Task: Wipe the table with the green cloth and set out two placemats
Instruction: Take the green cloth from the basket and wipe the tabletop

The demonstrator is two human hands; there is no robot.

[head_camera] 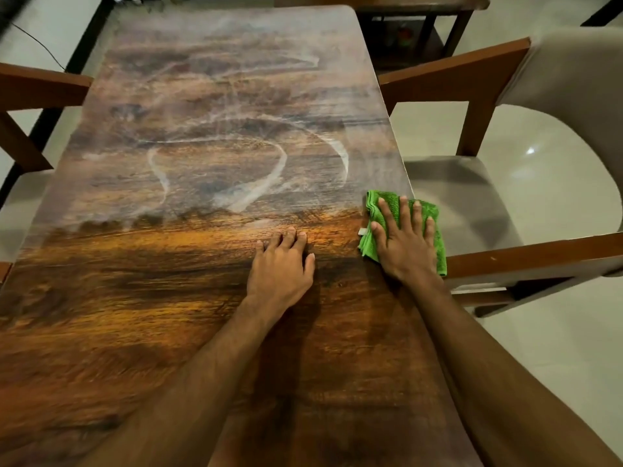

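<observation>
A long wooden table [168, 315] fills the view. Its far half carries white dusty smears and curved streaks [279, 163]; the near half looks dark and glossy. A folded green cloth [372, 246] lies at the table's right edge, partly hanging over it. My right hand [406, 244] presses flat on the cloth with fingers spread. My left hand [281, 264] rests on the bare wood just left of the cloth, fingers slightly curled, holding nothing. No placemats are in view.
A wooden chair with a beige seat [472, 203] stands close to the table's right side. Another chair's wooden arm [40, 85] reaches in at the left. A dark low stand [404, 35] sits beyond the table's far end. The floor is pale tile.
</observation>
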